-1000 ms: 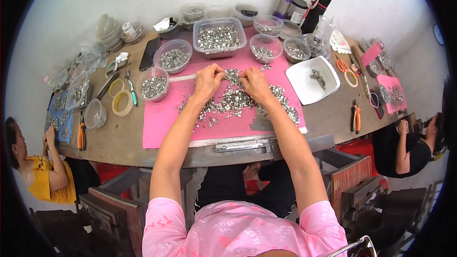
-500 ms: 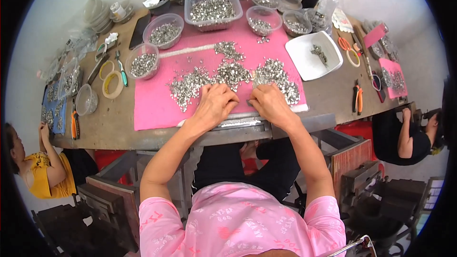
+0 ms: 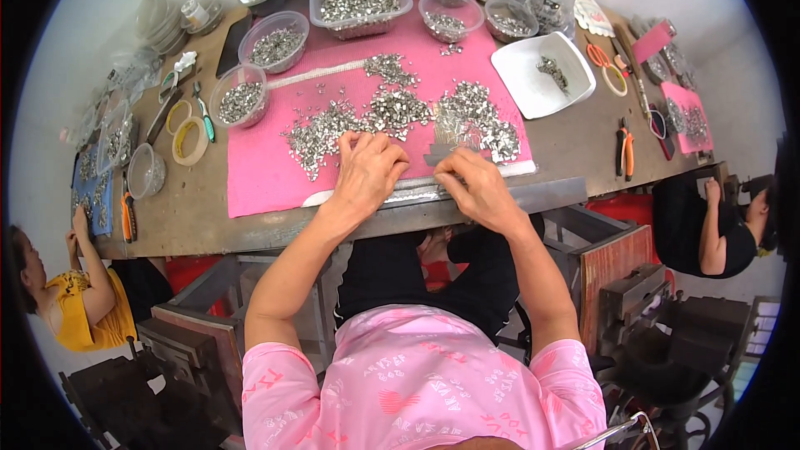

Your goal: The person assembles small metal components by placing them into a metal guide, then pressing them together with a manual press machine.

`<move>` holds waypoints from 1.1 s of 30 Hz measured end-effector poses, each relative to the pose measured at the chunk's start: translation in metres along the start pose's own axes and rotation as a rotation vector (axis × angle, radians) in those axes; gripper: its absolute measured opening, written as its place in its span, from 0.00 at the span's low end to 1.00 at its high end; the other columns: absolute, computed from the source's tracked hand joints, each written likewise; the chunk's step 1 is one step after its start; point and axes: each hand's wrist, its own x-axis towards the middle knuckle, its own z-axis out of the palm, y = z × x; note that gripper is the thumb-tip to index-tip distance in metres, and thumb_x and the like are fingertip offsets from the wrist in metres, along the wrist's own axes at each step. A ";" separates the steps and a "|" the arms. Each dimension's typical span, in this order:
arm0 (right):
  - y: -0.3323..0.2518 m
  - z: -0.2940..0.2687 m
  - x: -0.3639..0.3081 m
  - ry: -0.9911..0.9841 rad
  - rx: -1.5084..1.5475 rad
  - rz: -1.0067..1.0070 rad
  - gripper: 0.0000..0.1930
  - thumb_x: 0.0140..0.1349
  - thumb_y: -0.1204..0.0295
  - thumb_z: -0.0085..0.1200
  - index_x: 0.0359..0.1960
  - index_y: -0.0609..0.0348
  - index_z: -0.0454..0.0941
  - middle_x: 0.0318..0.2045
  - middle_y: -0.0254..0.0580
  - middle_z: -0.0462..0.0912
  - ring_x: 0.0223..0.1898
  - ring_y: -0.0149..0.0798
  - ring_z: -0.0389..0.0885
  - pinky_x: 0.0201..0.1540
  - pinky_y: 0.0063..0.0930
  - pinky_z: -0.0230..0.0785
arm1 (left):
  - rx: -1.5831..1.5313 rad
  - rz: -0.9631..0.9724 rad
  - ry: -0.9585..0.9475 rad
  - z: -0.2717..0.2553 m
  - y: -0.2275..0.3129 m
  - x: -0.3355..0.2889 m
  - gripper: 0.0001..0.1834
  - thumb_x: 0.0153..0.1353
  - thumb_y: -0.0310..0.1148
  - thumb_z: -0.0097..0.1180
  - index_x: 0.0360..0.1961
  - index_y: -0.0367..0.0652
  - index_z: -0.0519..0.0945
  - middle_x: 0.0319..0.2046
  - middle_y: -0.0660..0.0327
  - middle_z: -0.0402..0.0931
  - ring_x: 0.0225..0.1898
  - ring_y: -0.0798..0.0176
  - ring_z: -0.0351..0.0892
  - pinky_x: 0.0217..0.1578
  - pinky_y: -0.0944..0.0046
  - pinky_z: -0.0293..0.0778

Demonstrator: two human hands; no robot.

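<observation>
Small shiny silver metal pieces (image 3: pixel 398 110) lie in several heaps on a pink ribbed mat (image 3: pixel 267 175). My left hand (image 3: pixel 363 173) rests at the near edge of the left heap, fingers curled and thumb close to the index finger. Nearer the table edge, my right hand (image 3: pixel 482 190) has its thumb and fingertips pinched together. Whatever either hand holds is too small or hidden to make out. Just beyond the right fingertips lies a flat grey piece (image 3: pixel 438 152). Between and below the hands, a narrow metal strip (image 3: pixel 412 192) runs along the front edge, partly covered by the left hand.
Clear tubs of metal pieces (image 3: pixel 361 27) stand behind the heaps. To the right are a white tray (image 3: pixel 525 96), orange-handled pliers (image 3: pixel 625 150) and orange scissors (image 3: pixel 597 54); tape rolls (image 3: pixel 190 142) lie left. One co-worker (image 3: pixel 83 296) sits at each side.
The view has shifted slightly. My right hand has drawn back toward the table edge, uncovering more of the flat grey piece. My left hand has moved slightly left, its fingers now at the left heap.
</observation>
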 end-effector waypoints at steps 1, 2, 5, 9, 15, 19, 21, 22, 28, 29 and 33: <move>-0.004 0.001 -0.007 0.011 0.073 0.026 0.03 0.63 0.77 0.59 0.35 0.64 0.79 0.33 0.47 0.81 0.39 0.51 0.80 0.44 0.42 0.71 | -0.003 -0.001 -0.002 0.001 0.000 0.001 0.04 0.59 0.33 0.68 0.33 0.48 0.85 0.29 0.64 0.74 0.40 0.59 0.76 0.55 0.49 0.59; -0.004 0.005 -0.012 0.042 0.101 -0.007 0.03 0.62 0.79 0.60 0.36 0.65 0.79 0.34 0.48 0.80 0.39 0.51 0.80 0.43 0.41 0.72 | -0.004 0.011 -0.008 0.001 0.000 0.002 0.04 0.59 0.33 0.68 0.33 0.48 0.85 0.30 0.64 0.74 0.40 0.59 0.76 0.55 0.49 0.59; -0.004 0.011 -0.021 0.120 0.079 -0.023 0.04 0.60 0.81 0.61 0.36 0.64 0.79 0.35 0.46 0.80 0.39 0.50 0.79 0.43 0.40 0.72 | -0.014 0.024 -0.010 0.004 0.001 0.003 0.04 0.59 0.32 0.67 0.34 0.47 0.84 0.30 0.63 0.74 0.41 0.58 0.76 0.55 0.49 0.59; -0.003 0.015 -0.023 0.140 0.050 -0.053 0.05 0.59 0.82 0.61 0.36 0.64 0.79 0.36 0.45 0.80 0.38 0.49 0.79 0.42 0.40 0.73 | -0.042 0.020 0.009 0.007 -0.001 0.000 0.03 0.60 0.30 0.66 0.34 0.47 0.84 0.31 0.62 0.75 0.41 0.57 0.76 0.55 0.49 0.60; -0.004 0.013 -0.023 0.132 0.035 -0.052 0.06 0.58 0.83 0.62 0.35 0.63 0.79 0.36 0.44 0.80 0.39 0.49 0.79 0.43 0.40 0.73 | -0.127 0.000 -0.011 0.007 0.000 0.001 0.04 0.62 0.28 0.63 0.36 0.43 0.81 0.32 0.61 0.77 0.38 0.55 0.76 0.52 0.52 0.62; -0.004 0.015 -0.023 0.144 -0.004 -0.083 0.07 0.57 0.83 0.63 0.35 0.63 0.80 0.36 0.44 0.80 0.39 0.49 0.79 0.42 0.40 0.73 | -0.279 -0.086 -0.049 -0.005 0.014 -0.006 0.04 0.63 0.26 0.61 0.38 0.41 0.79 0.33 0.59 0.78 0.38 0.53 0.76 0.48 0.54 0.67; -0.004 0.015 -0.025 0.146 -0.025 -0.093 0.07 0.57 0.83 0.63 0.36 0.63 0.80 0.36 0.44 0.80 0.39 0.49 0.78 0.42 0.40 0.73 | -0.395 -0.178 -0.080 -0.009 0.027 -0.010 0.04 0.64 0.23 0.59 0.39 0.39 0.78 0.32 0.56 0.77 0.38 0.51 0.76 0.43 0.54 0.70; -0.005 0.016 -0.026 0.150 -0.037 -0.093 0.07 0.57 0.83 0.63 0.36 0.63 0.80 0.36 0.44 0.80 0.39 0.49 0.79 0.42 0.39 0.74 | -0.394 -0.179 -0.081 -0.009 0.032 -0.014 0.04 0.64 0.23 0.59 0.39 0.39 0.78 0.32 0.56 0.77 0.38 0.51 0.76 0.43 0.54 0.70; 0.004 0.021 -0.038 0.284 0.179 0.101 0.05 0.61 0.82 0.61 0.39 0.64 0.83 0.36 0.43 0.84 0.36 0.40 0.82 0.41 0.32 0.74 | -0.436 -0.062 -0.039 0.001 0.045 -0.024 0.05 0.62 0.21 0.60 0.39 0.37 0.78 0.35 0.54 0.77 0.41 0.49 0.77 0.45 0.53 0.71; 0.006 0.020 -0.040 0.323 0.214 0.207 0.04 0.63 0.81 0.61 0.39 0.65 0.83 0.36 0.43 0.85 0.36 0.36 0.82 0.41 0.29 0.73 | -0.409 -0.065 -0.044 0.001 0.046 -0.024 0.06 0.61 0.22 0.60 0.39 0.37 0.78 0.36 0.54 0.77 0.41 0.49 0.77 0.45 0.53 0.71; 0.008 0.022 -0.041 0.340 0.217 0.208 0.03 0.64 0.80 0.60 0.39 0.65 0.83 0.35 0.41 0.85 0.36 0.34 0.81 0.41 0.27 0.72 | -0.376 -0.070 -0.046 0.002 0.046 -0.023 0.06 0.61 0.22 0.61 0.38 0.37 0.78 0.36 0.54 0.77 0.41 0.48 0.77 0.45 0.53 0.71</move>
